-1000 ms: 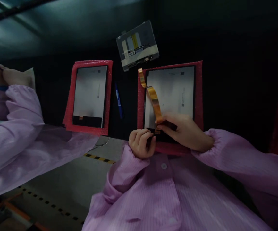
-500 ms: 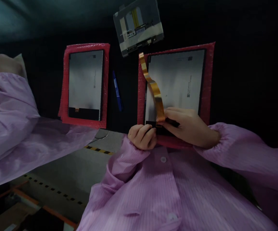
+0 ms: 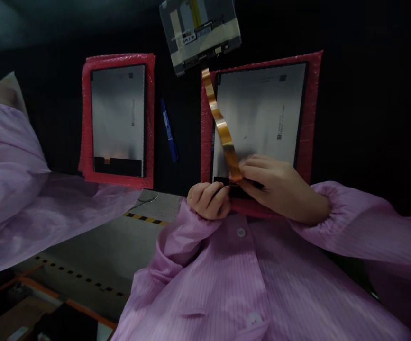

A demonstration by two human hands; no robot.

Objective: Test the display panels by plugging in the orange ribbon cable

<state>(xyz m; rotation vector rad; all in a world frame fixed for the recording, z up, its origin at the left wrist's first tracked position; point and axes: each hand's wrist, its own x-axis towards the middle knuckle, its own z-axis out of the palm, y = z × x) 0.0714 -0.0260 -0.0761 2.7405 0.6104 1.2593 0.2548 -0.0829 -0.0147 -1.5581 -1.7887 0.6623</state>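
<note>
A display panel lies back side up on red bubble wrap before me. My right hand pinches the lower end of an orange flex cable near the panel's bottom edge. From there the cable rises to a boxy board unit with taped parts and labels. My left hand is closed at the panel's lower left corner, its fingers curled. Whether it grips the panel's edge or its small connector tab is hidden by the fingers.
To the left, a second display panel rests on more red bubble wrap. A blue marker pen lies between the two. Another person's pink sleeve is at the far left. Below are the floor and an orange-edged cart.
My right hand and the cable end have shifted very slightly, and the cable hangs straighter. The view has moved a little; my left hand stays at the panel's corner.
</note>
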